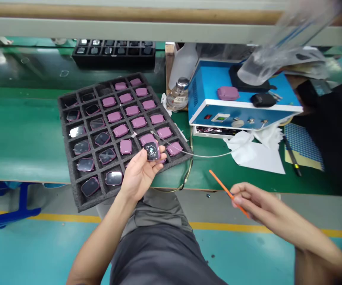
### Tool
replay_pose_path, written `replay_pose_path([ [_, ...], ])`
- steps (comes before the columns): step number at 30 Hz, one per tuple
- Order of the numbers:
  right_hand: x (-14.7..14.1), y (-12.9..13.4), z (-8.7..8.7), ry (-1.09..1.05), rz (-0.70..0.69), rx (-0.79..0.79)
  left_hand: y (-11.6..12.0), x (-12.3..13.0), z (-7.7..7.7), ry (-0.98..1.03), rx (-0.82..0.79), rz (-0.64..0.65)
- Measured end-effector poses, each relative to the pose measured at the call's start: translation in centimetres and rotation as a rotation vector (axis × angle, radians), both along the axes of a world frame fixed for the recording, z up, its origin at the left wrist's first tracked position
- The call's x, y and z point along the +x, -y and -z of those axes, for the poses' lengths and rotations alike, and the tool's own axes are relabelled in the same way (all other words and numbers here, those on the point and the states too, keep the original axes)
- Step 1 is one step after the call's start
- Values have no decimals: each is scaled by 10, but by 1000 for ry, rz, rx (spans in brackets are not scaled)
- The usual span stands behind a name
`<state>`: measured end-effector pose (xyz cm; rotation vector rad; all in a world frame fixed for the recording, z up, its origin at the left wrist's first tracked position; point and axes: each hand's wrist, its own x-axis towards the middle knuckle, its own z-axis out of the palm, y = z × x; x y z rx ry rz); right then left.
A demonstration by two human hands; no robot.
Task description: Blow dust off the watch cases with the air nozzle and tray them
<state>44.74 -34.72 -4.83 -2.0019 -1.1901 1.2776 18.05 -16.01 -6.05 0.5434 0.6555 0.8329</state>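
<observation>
My left hand [141,172] is closed round a purple watch [152,151], its lit dark screen facing up, over the lower right part of a black foam tray [80,200]. The tray's compartments hold several purple watch pieces, some with dark glossy screens [90,186] and others showing plain purple backs [126,147]. A thin pale cable [212,156] runs from the tray area towards the blue machine. My right hand [252,202] pinches a thin orange stick [221,184] in front of the bench edge, apart from the watch.
On the right, a blue machine [242,114] carries a purple piece [228,93] and a clear plastic tube. Beside it are a glass jar [178,95], white paper [260,156] and a pen [292,156]. A second black tray [114,61] stands behind; a blue stool [23,202] is lower left.
</observation>
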Motion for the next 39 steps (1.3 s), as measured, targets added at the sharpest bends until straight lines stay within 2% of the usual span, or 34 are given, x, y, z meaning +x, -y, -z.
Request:
replay_pose_path([
  [3, -26, -11, -2, -307, 143, 176, 1, 0, 1, 34, -6, 13],
  [8, -96, -101, 6, -496, 419, 835, 3, 0, -1, 63, -25, 9],
  [11, -126, -141, 11, -529, 405, 997, 4, 1, -1, 81, -34, -1],
  [14, -139, -152, 16, -571, 349, 1026, 5, 1, 0, 115, -53, -19],
  [20, -138, -149, 23, -595, 336, 992, 3, 1, 0, 144, -99, -34],
  [39, -141, -151, 21, -539, 336, 1024, 3, 0, 3, 139, -95, -42],
])
